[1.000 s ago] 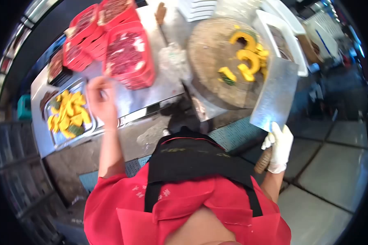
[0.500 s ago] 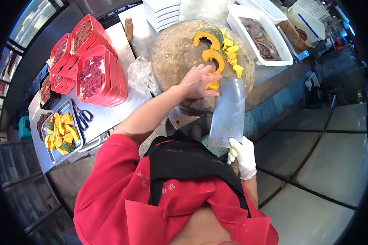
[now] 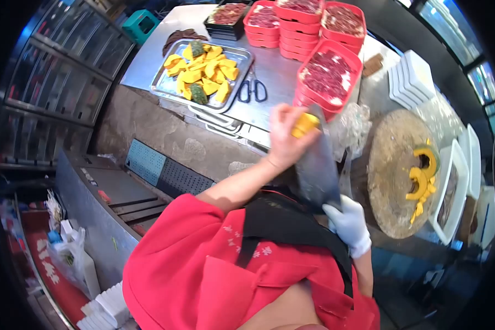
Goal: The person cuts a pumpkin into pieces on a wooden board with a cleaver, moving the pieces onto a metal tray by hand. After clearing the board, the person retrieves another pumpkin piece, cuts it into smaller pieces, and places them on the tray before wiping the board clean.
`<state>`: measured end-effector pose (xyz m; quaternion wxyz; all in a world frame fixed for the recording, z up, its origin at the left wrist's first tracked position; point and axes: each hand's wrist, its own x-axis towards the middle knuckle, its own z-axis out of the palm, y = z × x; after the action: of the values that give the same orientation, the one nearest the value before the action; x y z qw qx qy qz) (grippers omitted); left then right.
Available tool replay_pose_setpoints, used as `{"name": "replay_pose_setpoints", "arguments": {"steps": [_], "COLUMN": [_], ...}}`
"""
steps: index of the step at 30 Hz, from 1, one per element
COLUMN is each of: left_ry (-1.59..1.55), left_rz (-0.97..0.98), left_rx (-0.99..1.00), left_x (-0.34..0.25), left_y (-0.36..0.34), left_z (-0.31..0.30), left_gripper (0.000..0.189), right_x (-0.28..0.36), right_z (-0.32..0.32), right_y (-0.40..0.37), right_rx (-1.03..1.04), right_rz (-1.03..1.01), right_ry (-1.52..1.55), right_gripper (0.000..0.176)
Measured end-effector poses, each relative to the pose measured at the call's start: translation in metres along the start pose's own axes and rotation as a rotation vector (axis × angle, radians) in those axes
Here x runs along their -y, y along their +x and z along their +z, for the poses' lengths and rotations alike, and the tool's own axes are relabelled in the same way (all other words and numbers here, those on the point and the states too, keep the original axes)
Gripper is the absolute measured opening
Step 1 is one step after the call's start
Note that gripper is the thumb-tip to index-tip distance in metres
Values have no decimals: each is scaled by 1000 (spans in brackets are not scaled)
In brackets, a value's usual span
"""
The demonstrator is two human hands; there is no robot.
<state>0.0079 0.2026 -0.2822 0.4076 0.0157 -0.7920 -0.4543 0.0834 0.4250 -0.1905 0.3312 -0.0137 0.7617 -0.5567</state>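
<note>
My bare left hand (image 3: 287, 138) is closed around yellow pumpkin pieces (image 3: 304, 125), against the upper end of a cleaver (image 3: 319, 168). My right hand (image 3: 348, 226), in a white glove, grips the cleaver by its handle, with the broad blade pointing up and away from me. To the left, yellow pumpkin chunks (image 3: 206, 69), some with green skin, lie in a metal tray (image 3: 241, 55). On the right, curved pumpkin slices (image 3: 422, 184) and small bits rest on a round wooden chopping block (image 3: 388, 170).
Black-handled scissors (image 3: 252, 91) lie beside the tray. Red containers of raw meat (image 3: 327, 74) stand stacked on the metal table (image 3: 157, 52), with a crumpled plastic bag (image 3: 356, 124) close by. White trays (image 3: 411, 81) and a white tub (image 3: 451, 190) flank the block.
My view has swung left, toward the metal tray. Both hands have left the chopping block; the left has lifted pumpkin pieces from it, and the cleaver has come along in the right.
</note>
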Motion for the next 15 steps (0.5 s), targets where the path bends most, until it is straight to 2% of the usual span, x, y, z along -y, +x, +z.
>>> {"name": "replay_pose_setpoints", "arguments": {"steps": [1, 2, 3, 4, 6, 7, 8, 9, 10, 11, 13, 14, 15], "left_ry": [88, 202, 255, 339, 451, 542, 669, 697, 785, 913, 412, 185, -18], "left_rz": [-36, -43, -70, -40, -122, -46, -36, -240, -447, -69, 96, 32, -44], "left_rx": [-69, -153, -218, -277, -319, -337, -438, -263, -222, -436, -336, -411, -498], "left_x": [18, 35, 61, 84, 121, 154, 202, 186, 174, 250, 178, 121, 66], "left_y": [12, 25, 39, 57, 97, 117, 133, 148, 164, 165, 173, 162, 141], "left_z": [-20, -39, -53, -67, -94, -107, -116, -131, -135, -143, -131, -98, -59], "left_gripper": [54, 52, 50, 46, 40, 44, 51, 63, 69, 64, 47, 41, 35], "right_x": [15, 23, 27, 36, 61, 61, 63, 51, 66, 43, 6, 13, 7], "right_z": [13, 26, 38, 52, 78, 85, 88, 82, 72, 56, 23, 6, -9], "right_y": [21, 45, 68, 86, 110, 118, 119, 122, 107, 104, 81, 48, 25], "right_rx": [86, 171, 256, 318, 334, 315, 252, 173, 184, 158, -125, -115, -208], "right_rz": [80, 52, -182, -58, -54, -59, -181, -488, -230, -453, -837, -481, -460], "right_ry": [61, -36, -58, 73, 48, 81, -77, -326, -294, -425, -754, -434, -352], "right_gripper": [8, 11, 13, 16, 15, 15, 16, 19, 21, 20, 17, 14, 13]}}
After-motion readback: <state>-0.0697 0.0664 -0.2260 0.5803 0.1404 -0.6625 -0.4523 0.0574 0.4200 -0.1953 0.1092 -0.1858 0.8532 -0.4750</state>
